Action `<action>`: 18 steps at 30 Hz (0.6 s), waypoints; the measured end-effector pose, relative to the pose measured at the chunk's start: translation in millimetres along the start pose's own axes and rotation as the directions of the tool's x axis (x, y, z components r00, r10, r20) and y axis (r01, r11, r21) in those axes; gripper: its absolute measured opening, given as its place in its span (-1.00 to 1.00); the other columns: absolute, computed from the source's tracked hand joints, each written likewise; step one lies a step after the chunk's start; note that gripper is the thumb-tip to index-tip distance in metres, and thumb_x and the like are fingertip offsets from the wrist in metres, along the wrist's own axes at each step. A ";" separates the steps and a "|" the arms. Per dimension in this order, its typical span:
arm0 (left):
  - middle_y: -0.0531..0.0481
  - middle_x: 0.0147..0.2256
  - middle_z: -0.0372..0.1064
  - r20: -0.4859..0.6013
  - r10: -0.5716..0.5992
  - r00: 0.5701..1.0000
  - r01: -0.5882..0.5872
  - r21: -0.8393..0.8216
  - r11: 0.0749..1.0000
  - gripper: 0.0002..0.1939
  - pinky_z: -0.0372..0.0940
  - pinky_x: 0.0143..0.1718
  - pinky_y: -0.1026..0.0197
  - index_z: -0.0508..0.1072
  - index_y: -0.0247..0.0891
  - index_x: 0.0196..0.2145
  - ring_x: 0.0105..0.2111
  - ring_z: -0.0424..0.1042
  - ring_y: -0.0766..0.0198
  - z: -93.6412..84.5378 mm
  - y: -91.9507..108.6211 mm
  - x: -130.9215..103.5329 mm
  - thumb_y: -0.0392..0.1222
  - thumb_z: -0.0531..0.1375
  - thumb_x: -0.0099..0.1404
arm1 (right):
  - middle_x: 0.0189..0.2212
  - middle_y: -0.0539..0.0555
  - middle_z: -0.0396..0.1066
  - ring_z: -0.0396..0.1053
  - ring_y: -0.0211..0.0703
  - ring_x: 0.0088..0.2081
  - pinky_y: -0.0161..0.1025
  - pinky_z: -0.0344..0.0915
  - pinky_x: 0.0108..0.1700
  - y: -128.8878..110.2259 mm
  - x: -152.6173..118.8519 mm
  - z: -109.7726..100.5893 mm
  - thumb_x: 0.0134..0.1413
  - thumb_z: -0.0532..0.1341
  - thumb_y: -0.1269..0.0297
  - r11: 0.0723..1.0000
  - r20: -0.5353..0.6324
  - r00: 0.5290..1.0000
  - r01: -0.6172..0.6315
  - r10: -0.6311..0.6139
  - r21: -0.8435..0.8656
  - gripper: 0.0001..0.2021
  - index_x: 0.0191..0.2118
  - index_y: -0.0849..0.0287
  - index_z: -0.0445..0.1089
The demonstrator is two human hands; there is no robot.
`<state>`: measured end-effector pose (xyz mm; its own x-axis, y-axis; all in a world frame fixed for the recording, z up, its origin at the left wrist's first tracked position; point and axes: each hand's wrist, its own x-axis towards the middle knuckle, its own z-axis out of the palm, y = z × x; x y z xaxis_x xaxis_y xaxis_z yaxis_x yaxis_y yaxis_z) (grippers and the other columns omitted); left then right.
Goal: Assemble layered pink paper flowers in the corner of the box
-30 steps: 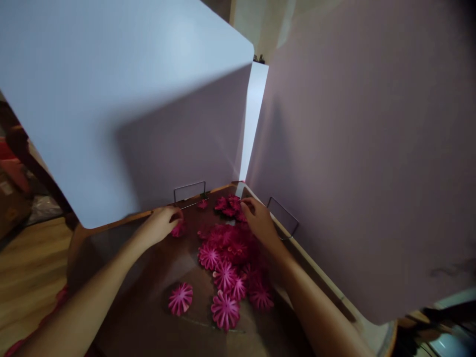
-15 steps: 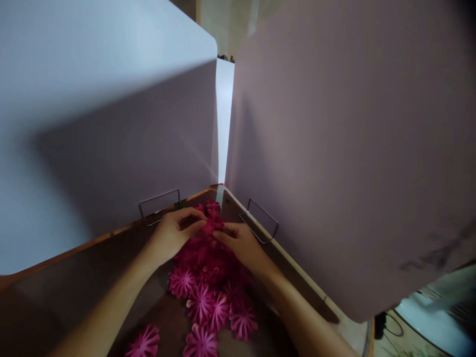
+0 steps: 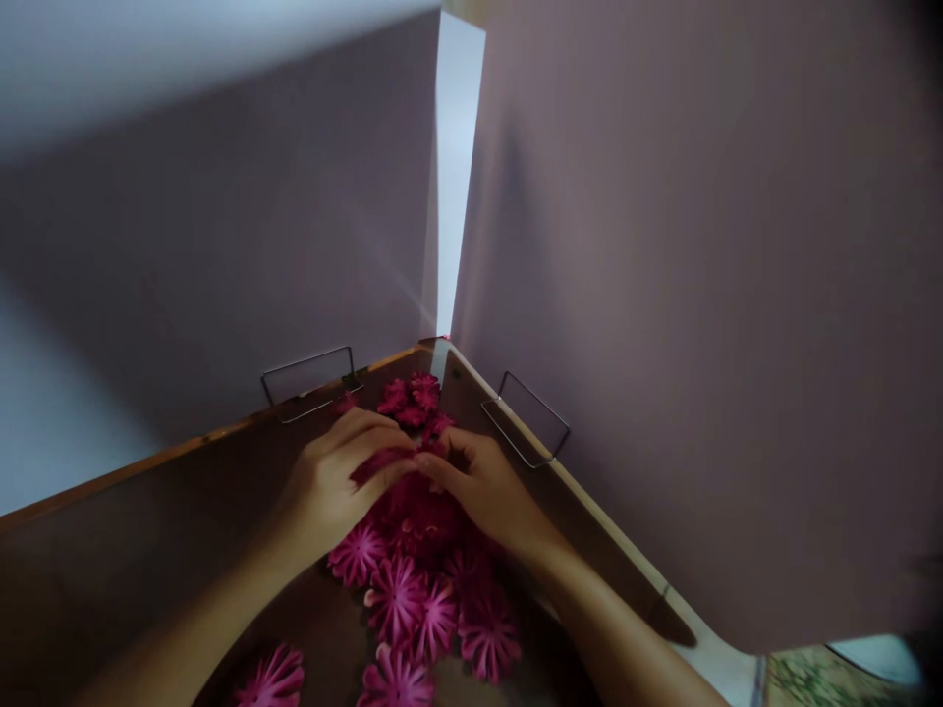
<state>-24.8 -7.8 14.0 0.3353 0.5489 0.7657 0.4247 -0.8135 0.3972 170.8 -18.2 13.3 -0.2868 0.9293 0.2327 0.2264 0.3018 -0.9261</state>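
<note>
Both my hands meet above a pile of magenta artificial flower pieces (image 3: pixel 398 599) with scalloped, many-petalled rims. My left hand (image 3: pixel 343 476) is closed in a pinch, its thumb and fingers pointing right. Against it, my right hand (image 3: pixel 490 486) pinches with thumb and index finger. Pink petals of a flower (image 3: pixel 375 465) show between and around the fingertips, which partly hide it. Just beyond the fingers lies a small cluster of darker pink flowers (image 3: pixel 409 393). One separate flower (image 3: pixel 271 678) rests near the bottom edge, by my left forearm.
The brown tabletop (image 3: pixel 184 511) has a raised wooden rim. Large pale panels stand upright on the left (image 3: pixel 221 245) and right (image 3: pixel 699 295), almost meeting at the corner. A thin wire bracket (image 3: pixel 309 383) and another wire bracket (image 3: pixel 526 420) sit at the panels' feet.
My view has tilted and moved closer. My left hand has shifted right and curled over more, so the fingertips of both hands now meet, and the flower between them is more hidden.
</note>
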 end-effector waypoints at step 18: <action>-0.03 -0.29 0.58 0.347 -0.631 0.694 0.719 -0.387 0.578 -0.77 0.46 -0.31 0.23 0.59 -0.11 -0.22 -0.33 0.56 0.16 9.2 -0.9 -7.2 -0.05 0.34 0.14 | -0.45 -0.01 0.52 0.43 -0.25 -0.38 -0.34 0.29 -0.31 4.8 2.2 0.7 0.07 0.32 0.24 0.948 0.087 0.973 -0.226 0.212 0.222 -0.90 -0.38 0.12 0.54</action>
<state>-19.8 -9.2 3.5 0.2564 0.9608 0.1053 0.1609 -0.1499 0.9755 170.6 -14.8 9.2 -0.3120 0.9501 0.0046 0.0726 0.0287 -0.9969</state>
